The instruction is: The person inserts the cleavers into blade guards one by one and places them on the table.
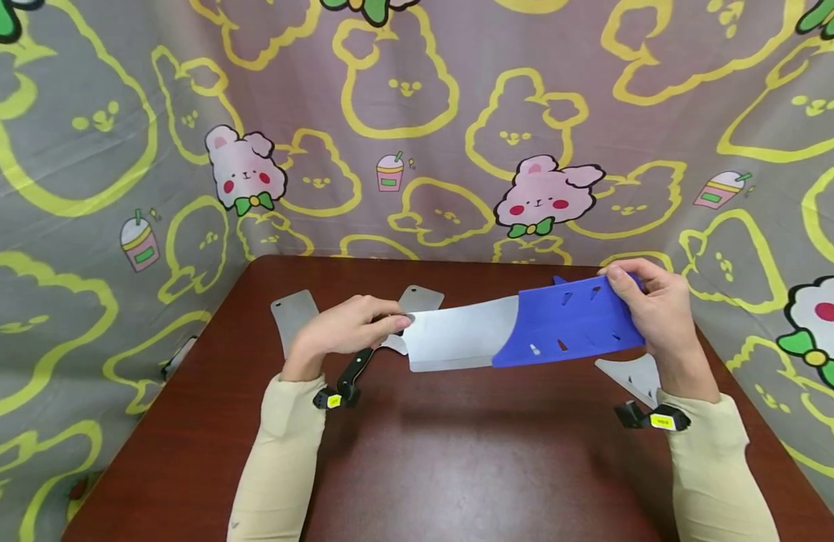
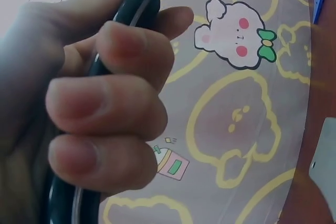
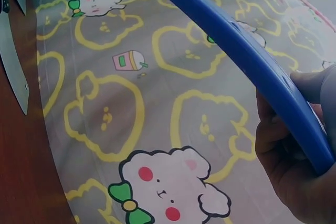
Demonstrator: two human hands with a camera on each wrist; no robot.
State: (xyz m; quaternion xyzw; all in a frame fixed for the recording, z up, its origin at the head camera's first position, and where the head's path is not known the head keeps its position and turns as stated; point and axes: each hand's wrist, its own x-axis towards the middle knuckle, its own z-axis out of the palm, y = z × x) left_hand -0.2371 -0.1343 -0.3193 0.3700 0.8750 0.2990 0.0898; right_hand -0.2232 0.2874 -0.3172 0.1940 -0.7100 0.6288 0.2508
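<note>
In the head view my left hand (image 1: pixel 352 327) grips the black handle of a kitchen knife (image 1: pixel 458 335) with a broad, pale blade. The left wrist view shows the fingers curled round that handle (image 2: pixel 139 9). My right hand (image 1: pixel 661 309) pinches the far end of a blue slotted plastic piece (image 1: pixel 569 320), thumb on its front face. The blade points right and its end overlaps the blue piece's curved left edge; the blade's tip is hidden. Both things are held up above the table. In the right wrist view the blue piece (image 3: pixel 247 51) appears edge-on.
On the brown table (image 1: pixel 498 467) lie a broad blade (image 1: pixel 295 316) at left, another blade (image 1: pixel 424 298) at the back, a black-handled knife (image 1: pixel 356 366) near my left wrist and a pale blade (image 1: pixel 634 376) by my right wrist. A patterned curtain (image 1: pixel 430 150) surrounds the table.
</note>
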